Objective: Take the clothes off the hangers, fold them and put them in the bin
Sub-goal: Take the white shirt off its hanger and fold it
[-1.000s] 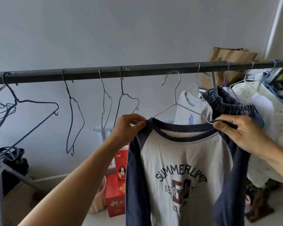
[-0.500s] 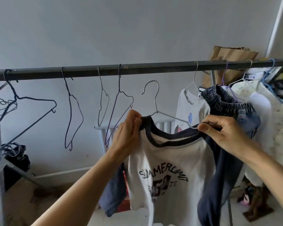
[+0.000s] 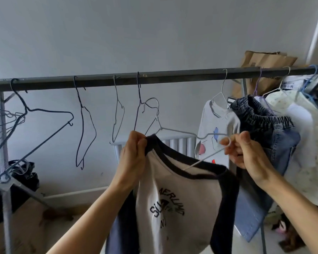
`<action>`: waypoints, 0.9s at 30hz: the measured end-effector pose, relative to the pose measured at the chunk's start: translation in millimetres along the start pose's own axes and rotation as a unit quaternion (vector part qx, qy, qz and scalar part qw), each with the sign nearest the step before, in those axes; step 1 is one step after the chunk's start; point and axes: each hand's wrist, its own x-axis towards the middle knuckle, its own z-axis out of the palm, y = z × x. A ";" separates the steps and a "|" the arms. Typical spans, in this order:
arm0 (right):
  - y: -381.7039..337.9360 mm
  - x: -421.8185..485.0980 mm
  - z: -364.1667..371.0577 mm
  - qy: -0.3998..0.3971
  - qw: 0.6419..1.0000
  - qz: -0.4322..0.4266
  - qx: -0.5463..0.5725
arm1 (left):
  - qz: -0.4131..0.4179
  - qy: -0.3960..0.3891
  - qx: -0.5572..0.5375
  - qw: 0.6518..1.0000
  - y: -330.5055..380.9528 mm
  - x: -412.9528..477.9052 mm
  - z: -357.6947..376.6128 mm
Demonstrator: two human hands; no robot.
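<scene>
The shirt [image 3: 182,187] is pinched at its collar by the left hand [image 3: 134,154] and the wire hanger [image 3: 180,132] gripped by the right hand [image 3: 246,154], apparently so the hanger can be slid free.

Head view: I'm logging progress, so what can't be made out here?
All head view.
- Bin: not in frame.
- Shirt hem: cut off by the bottom edge; folds garble its print.
- Hanger left end: hidden by the left hand and collar.
- Clothes at right: cut by the frame edge.
</scene>
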 end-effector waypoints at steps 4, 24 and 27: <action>-13.6 5.2 8.8 -0.048 0.999 -0.001 -0.018 | -0.005 -0.031 -0.006 0.999 -2.7 -8.9 10.1; -39.9 70.0 -12.2 0.171 0.948 -0.103 -0.247 | -0.046 -0.024 0.113 0.992 -35.8 4.9 8.5; -44.2 95.6 18.7 0.187 0.924 -0.128 -0.308 | -0.043 -0.034 0.104 0.993 -30.7 8.3 7.6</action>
